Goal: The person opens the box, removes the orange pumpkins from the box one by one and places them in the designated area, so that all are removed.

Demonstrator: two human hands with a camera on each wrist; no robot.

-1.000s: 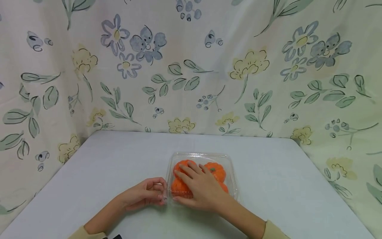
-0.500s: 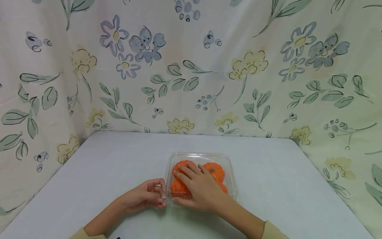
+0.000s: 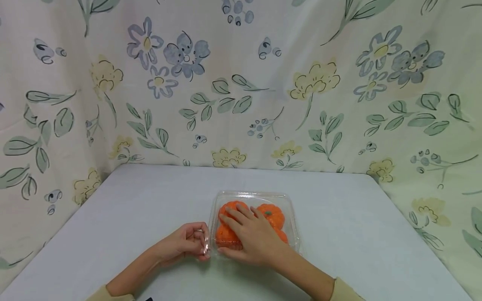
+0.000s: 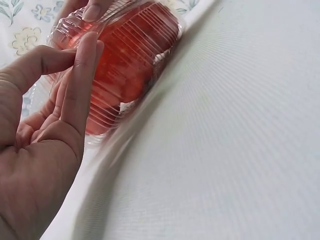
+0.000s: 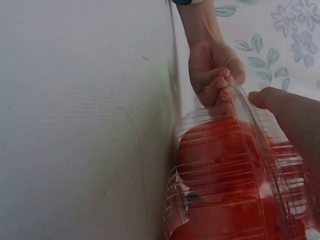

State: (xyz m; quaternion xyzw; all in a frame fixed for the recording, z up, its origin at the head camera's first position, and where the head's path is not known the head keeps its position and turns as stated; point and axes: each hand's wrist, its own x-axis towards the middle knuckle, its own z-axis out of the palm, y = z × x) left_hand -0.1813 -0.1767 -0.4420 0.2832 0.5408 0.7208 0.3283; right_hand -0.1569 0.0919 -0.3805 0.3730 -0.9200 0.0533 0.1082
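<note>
A clear plastic clamshell container (image 3: 293, 213) with ribbed sides sits on the table, lid down. Inside it are several orange pumpkins (image 3: 274, 215) with green stems. At the container's near left corner, my left hand (image 3: 184, 242) pinches the rim between thumb and fingers; the left wrist view shows these fingers (image 4: 70, 102) close up at the edge. My right hand (image 3: 256, 238) lies across the lid with its fingers spread, covering part of the pumpkins. In the right wrist view, the right thumb (image 5: 280, 102) is by the rim's edge.
A white-covered table (image 3: 350, 234) extends around the container on all sides. Behind and beside it hangs a floral curtain (image 3: 241, 92). A small dark object (image 3: 149, 299) peeks in at the bottom edge near the left sleeve.
The left fingers shift very slightly at the container's corner. The right hand and the container stay in place.
</note>
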